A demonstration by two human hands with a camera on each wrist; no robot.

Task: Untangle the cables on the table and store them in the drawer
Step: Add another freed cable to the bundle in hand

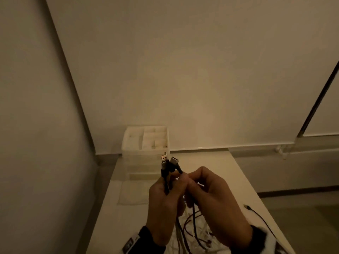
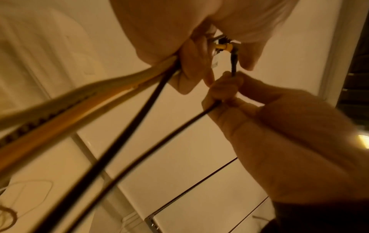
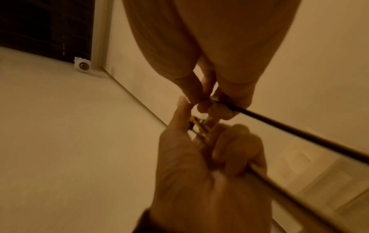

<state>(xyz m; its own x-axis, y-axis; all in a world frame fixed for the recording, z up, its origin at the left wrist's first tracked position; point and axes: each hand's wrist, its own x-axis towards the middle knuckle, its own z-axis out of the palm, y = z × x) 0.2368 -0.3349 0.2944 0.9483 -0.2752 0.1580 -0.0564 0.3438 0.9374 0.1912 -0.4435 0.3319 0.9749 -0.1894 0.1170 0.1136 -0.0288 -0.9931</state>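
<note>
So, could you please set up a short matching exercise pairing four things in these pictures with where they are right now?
Things:
1. plug ends
2. left hand
3. divided organiser
4. lone black cable

Places or states:
a. lying on the table to the right of the hands
b. at the table's far end by the wall
c. sticking up above the left hand
d. gripping a bunch of cables

Pairs: 1-c, 2-d, 3-b, 4-a

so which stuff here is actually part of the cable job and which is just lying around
Part of the job:
- bundle of cables, held by the left hand
- dark cable, pinched by the right hand
- tangle of cables on the table
- lone black cable
- drawer organiser

Just lying about:
- pale cloth
</note>
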